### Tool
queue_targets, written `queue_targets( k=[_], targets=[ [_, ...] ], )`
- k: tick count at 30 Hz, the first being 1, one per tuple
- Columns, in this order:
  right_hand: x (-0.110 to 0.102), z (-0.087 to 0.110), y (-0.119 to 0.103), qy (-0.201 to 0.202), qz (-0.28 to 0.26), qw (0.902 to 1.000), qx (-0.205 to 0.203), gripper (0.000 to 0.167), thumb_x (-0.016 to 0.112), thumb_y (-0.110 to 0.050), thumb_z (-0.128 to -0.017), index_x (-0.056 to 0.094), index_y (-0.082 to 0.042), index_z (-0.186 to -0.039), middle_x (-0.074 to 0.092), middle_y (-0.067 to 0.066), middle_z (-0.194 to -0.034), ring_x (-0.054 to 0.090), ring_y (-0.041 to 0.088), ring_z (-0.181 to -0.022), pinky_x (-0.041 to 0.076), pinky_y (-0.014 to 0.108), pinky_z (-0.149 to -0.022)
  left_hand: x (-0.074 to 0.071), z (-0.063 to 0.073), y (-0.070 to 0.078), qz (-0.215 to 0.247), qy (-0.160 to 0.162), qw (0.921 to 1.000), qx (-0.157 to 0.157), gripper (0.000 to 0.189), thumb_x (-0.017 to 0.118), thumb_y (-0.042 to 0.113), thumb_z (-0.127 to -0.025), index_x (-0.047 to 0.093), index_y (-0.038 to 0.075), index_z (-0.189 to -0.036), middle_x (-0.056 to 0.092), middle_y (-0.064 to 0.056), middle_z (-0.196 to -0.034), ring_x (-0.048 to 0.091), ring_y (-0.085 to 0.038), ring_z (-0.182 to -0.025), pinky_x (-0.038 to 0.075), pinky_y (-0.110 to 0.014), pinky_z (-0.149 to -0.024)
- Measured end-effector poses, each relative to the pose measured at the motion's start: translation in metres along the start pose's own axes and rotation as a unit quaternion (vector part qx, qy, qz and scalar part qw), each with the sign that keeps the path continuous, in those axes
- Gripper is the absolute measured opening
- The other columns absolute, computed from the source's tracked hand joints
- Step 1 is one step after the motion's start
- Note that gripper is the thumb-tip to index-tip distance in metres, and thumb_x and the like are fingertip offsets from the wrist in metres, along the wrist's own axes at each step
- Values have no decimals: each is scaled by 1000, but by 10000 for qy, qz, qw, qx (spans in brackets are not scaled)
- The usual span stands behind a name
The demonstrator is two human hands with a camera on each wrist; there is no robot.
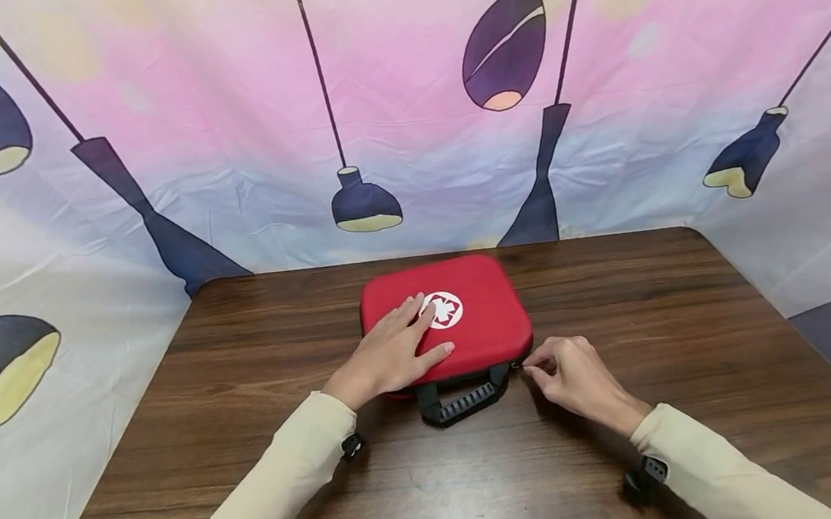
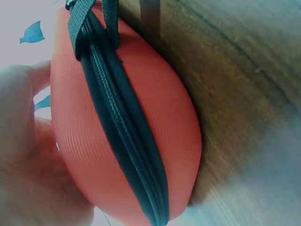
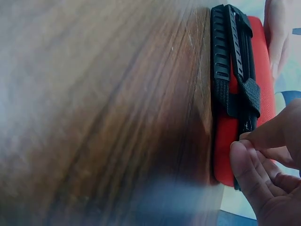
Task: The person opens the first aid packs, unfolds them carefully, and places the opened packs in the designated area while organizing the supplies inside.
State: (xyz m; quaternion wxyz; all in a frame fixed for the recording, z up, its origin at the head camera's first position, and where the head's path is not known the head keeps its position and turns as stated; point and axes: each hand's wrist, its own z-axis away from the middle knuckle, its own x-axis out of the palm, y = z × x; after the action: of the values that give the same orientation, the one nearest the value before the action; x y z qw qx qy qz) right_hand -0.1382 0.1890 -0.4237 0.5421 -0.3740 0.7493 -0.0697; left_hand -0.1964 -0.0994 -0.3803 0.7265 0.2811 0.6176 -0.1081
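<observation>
A red first-aid case (image 1: 462, 288) with a white round emblem lies on the brown table. Its black carry handle (image 1: 465, 405) points toward the person. My left hand (image 1: 394, 348) rests spread on the lid, fingers straight beside the emblem. At the case's front right corner, my right hand (image 1: 574, 373) pinches the zipper pull between thumb and forefinger; the pull is mostly hidden by the fingertips in the right wrist view. The black zipper (image 2: 124, 127) runs along the case's side, and its teeth look closed in the left wrist view.
The wooden table (image 1: 687, 310) extends on both sides of the case. Behind it hangs a cloth backdrop (image 1: 415, 86) printed with dark lamps, meeting the table's back edge. Each wrist wears a small black camera (image 1: 645, 474).
</observation>
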Motion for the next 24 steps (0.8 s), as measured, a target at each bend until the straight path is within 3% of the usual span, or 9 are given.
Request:
queue_targets(
  k=[9, 24],
  targets=[
    [-4, -18, 13, 4, 150, 9999, 48, 8, 77, 3, -80, 80, -4, -82, 71, 1, -76, 65, 6, -62, 52, 24, -55, -3, 15, 1, -68, 67, 9999, -98, 81, 56, 56, -98, 33, 8, -159, 22, -14, -166, 20, -31, -153, 20, -45, -123],
    [-2, -68, 39, -118, 187, 9995, 225, 9, 71, 1, -85, 80, 0, -87, 75, 9, -79, 68, 17, -65, 55, 35, -58, -5, 30, 5, -84, 11, 10000, -19, 81, 60, 55, -97, 38, 6, -157, 25, -11, -166, 21, -29, -153, 25, -45, -121]
  ],
)
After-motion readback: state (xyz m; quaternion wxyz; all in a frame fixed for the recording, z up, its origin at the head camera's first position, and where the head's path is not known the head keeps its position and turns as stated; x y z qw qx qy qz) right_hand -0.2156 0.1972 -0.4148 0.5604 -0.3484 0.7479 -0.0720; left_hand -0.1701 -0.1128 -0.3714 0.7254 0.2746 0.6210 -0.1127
